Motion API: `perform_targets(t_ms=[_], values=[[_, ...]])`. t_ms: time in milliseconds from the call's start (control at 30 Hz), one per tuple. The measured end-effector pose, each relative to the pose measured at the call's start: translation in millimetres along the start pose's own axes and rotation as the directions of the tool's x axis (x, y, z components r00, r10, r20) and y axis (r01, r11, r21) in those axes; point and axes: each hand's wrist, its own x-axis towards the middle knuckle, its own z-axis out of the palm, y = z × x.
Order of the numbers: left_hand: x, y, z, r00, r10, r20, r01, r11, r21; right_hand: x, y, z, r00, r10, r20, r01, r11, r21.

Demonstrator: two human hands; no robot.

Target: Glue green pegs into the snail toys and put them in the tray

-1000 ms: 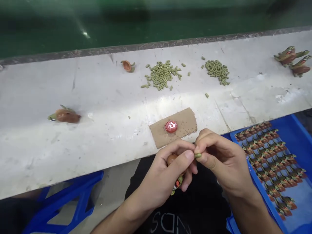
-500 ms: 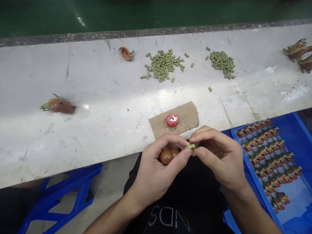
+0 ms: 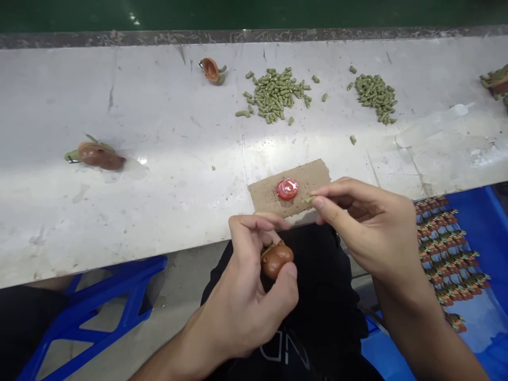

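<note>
In my left hand rests a rounded brown toy figure part, gripped between thumb and curled fingers below the table edge. My right hand pinches a small green peg-like piece at its fingertips, beside a red oval blob with a shiny top. That red blob sits on a torn cardboard piece at the table's near edge. Two heaps of similar green pieces, a larger heap and a smaller heap, lie farther back.
On the white table lie a brown-and-green figure at left and an open brown shell part behind. More figures stand far right. A blue tray holds rows of figures at lower right. A blue stool is lower left.
The two hands have separated. My right hand has carried the green piece up toward the red blob, while my left hand has turned the brown part so more of it shows.
</note>
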Motion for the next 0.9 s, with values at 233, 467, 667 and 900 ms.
perform_targets(t_ms=[233, 467, 667, 900], values=[[4.3, 3.7, -7.6, 0.977, -0.197, 0.081, 0.213, 0.922, -0.323, 17.4, -0.5, 7.2, 0.968, -0.251, 0.018, 0.248, 0.938, -0.241], [1.6, -0.1, -8.5, 0.858, -0.337, 0.387, 0.491, 0.756, -0.432, 22.4, 0.6, 12.6, 0.942, -0.317, 0.108, 0.335, 0.894, -0.299], [-4.1, 3.1, -2.8, 0.874, -0.301, 0.382, 0.445, 0.812, -0.378, 22.6, 1.3, 13.4, 0.937, -0.326, 0.127, 0.350, 0.879, -0.323], [1.8, 2.1, 1.9, 0.923, -0.266, 0.277, 0.361, 0.846, -0.393, 21.4, 0.3, 10.2, 0.907, -0.386, 0.166, 0.420, 0.824, -0.381]])
